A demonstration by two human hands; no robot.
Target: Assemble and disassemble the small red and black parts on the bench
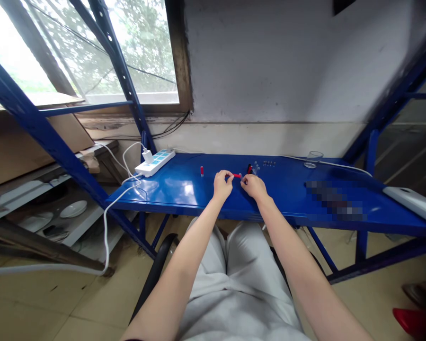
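A small red tube (236, 175) lies level between my two hands, above the blue tabletop (170, 189). My left hand (222, 183) pinches its left end between thumb and fingers. At the other end, the fingertips of my right hand (253, 186) close on a small clear piece (241, 177), which appears to touch the tube. Left of my hands a similar red-and-clear tube (202, 171) stands upright. Just behind my right hand is a cluster of small clear pieces (256, 166) with a red and black piece (249, 168), partly hidden by the fingers.
Several tiny parts (269, 163) lie in a row at the back. A clear glass (313, 160) stands further right, near a blurred dark object (333, 201). At the left end is a white power strip (156, 162) with cables. Blue frame posts (122, 71) rise beside the table.
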